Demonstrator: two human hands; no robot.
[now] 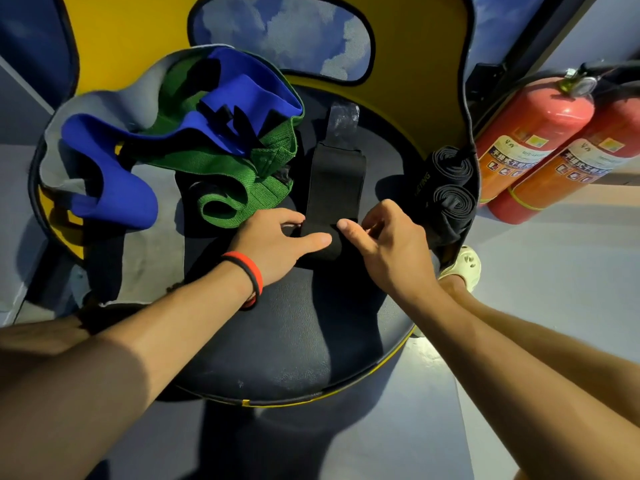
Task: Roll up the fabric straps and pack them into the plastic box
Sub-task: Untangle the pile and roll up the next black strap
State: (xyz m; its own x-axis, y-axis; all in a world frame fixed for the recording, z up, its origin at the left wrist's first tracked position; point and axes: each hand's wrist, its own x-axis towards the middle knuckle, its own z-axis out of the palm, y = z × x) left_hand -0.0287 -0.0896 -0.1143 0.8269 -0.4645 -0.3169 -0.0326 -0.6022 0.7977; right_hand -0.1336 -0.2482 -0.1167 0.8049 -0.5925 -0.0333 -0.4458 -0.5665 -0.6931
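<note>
Two bare forearms point(138, 358) reach in from the near edge of a round, dark padded seat point(294, 341) trimmed with yellow piping. The left wrist wears one red-and-black wristband point(247, 271).

One long black fabric strap point(336, 181) lies flat at the middle of the seat, running from the hands toward the far edge. Its near end is turned over into a small roll. The left hand point(277, 237) grips that roll from the left, with the thumb laid across its top and the fingers curled at its left edge. The right hand point(384, 237) pinches the roll's right edge, thumb against the fabric and fingers curled. A pale translucent piece point(343, 119) lies at the strap's far end; I cannot tell what it is.

At the seat's right edge two rolled black fabric straps point(450, 168) lie side by side and touching, the nearer one point(450, 206) just beside the right hand.

On the left half of the seat is a loose tangle: green woven strapping point(242, 188) with one looped end toward the left hand, wide blue fabric bands point(117, 174), and grey fabric point(55, 133) over the left edge. How many pieces are in it cannot be told.

Behind the far edge rises a yellow backrest panel point(415, 64). On the floor past the right edge lean two red fire extinguishers point(533, 133), close together, and nearer stands one foot in a cream clog point(465, 266).
</note>
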